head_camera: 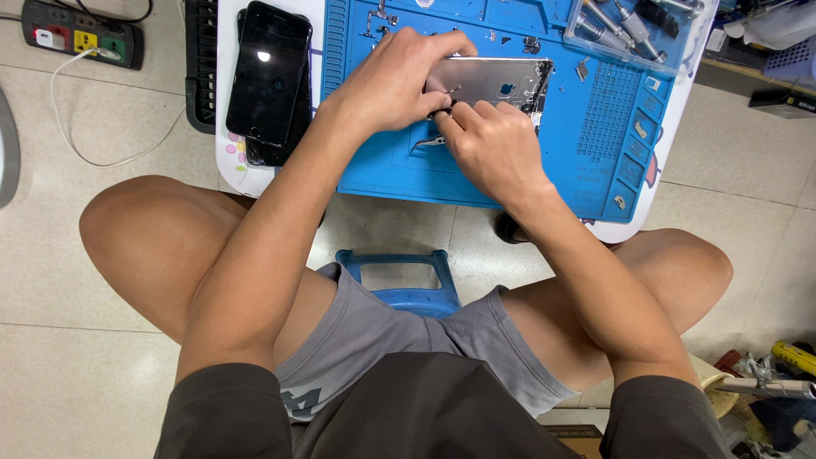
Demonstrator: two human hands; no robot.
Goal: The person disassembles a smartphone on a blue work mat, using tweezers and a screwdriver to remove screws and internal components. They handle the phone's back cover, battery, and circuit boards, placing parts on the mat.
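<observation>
Opened phone housing [497,82], silver, interior facing up, lying flat on the blue repair mat [382,161] at the near centre of the small white table [228,153]. My left hand [399,76] arches over the housing's left end, fingertips pressing down on its upper and left edges, so the housing sits under and just right of that hand. My right hand [493,149] lies just in front of the housing's lower left corner, thumb and forefinger pinched closed at that corner; whatever sits between them is too small to make out. Metal tweezers [431,141] lie on the mat just beside my right hand, partly hidden by it. To the left, a detached black screen panel [268,72] lies face up on the table, well apart from both hands. At the mat's far right stands a clear tray of screwdriver bits [629,30]. A power strip [81,34] rests on the tiled floor, and a blue stool [399,280] shows between my knees.
</observation>
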